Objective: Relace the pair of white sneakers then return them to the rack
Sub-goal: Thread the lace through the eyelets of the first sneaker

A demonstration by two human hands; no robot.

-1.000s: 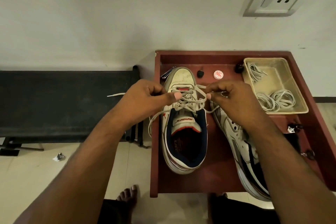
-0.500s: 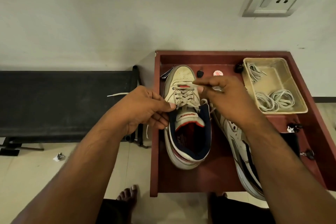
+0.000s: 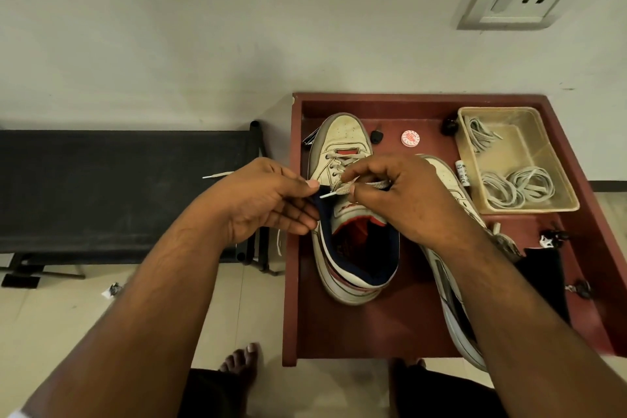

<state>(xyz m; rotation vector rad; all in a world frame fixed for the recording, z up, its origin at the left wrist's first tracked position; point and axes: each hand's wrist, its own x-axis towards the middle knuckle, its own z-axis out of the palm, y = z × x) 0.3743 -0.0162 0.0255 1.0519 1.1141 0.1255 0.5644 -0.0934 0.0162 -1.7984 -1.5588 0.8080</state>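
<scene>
Item: left sneaker (image 3: 342, 159), white, navy collar, toe to the wall, on the red bench (image 3: 366, 326). Lace (image 3: 342, 191): soft, limp, light; its stiff tip is judged the best hold for threading. Right hand (image 3: 403, 193) fingers pinch the lace near that tip; left hand (image 3: 261, 200) fingers pinch the collar edge. Second sneaker (image 3: 451, 248) just beside, under the right forearm. Tray (image 3: 529, 207) of spare laces further right.

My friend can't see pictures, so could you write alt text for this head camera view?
A person's right hand pinches a lace tip at a white sneaker on a red tray table, while the left hand holds its navy collar. The second sneaker and a tub of spare laces sit alongside.
</scene>
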